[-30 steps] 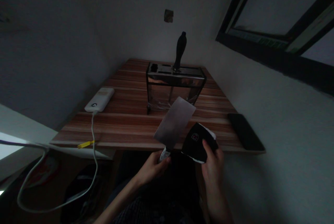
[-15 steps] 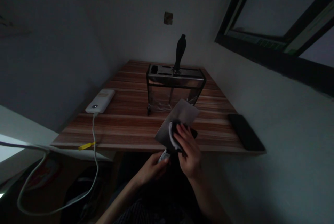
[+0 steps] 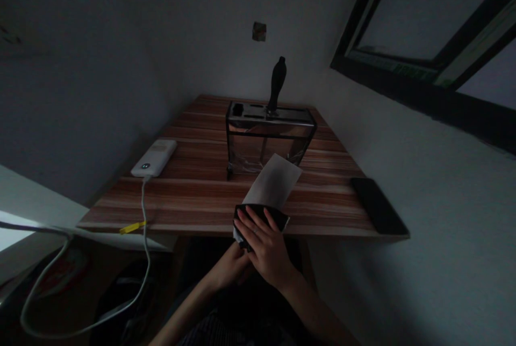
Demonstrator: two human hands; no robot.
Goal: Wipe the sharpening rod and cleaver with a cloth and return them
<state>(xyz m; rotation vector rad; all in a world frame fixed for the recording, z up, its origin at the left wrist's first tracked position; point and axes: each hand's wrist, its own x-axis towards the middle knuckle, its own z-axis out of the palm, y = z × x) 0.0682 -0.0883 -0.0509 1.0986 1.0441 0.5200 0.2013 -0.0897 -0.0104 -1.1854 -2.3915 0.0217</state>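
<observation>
The right hand (image 3: pixel 268 254) lies palm down at the lower middle of the frame, its fingers side by side and slightly parted, holding a dark cloth (image 3: pixel 279 217) with a pale edge against the lower part of a knife (image 3: pixel 274 180); its thumb cannot be made out. The left hand (image 3: pixel 229 269), just below and to the left, is closed at the knife's handle end; its fingertips and the handle are hidden by the cloth and the other hand.

The knife's broad, pale blade slants up and to the right from the cloth, over the front edge of a striped wooden table (image 3: pixel 193 193). Its far end overlaps the lower front of a clear-sided box (image 3: pixel 248 144) near the centre of the frame; whether they touch cannot be told. The box has dark edges and a shiny top, from which a black handle (image 3: pixel 278 84) rises, leaning slightly right.

On the table's left side lies a white power bank (image 3: pixel 155 157), with a pale cable (image 3: pixel 147 257) hanging past a yellow tag (image 3: pixel 132 227) toward the lower left. A black phone (image 3: pixel 379 205) lies at the table's right edge. A small brown patch (image 3: pixel 259 31) marks the wall at upper middle, and a dark frame (image 3: pixel 403 87) crosses the upper right.
</observation>
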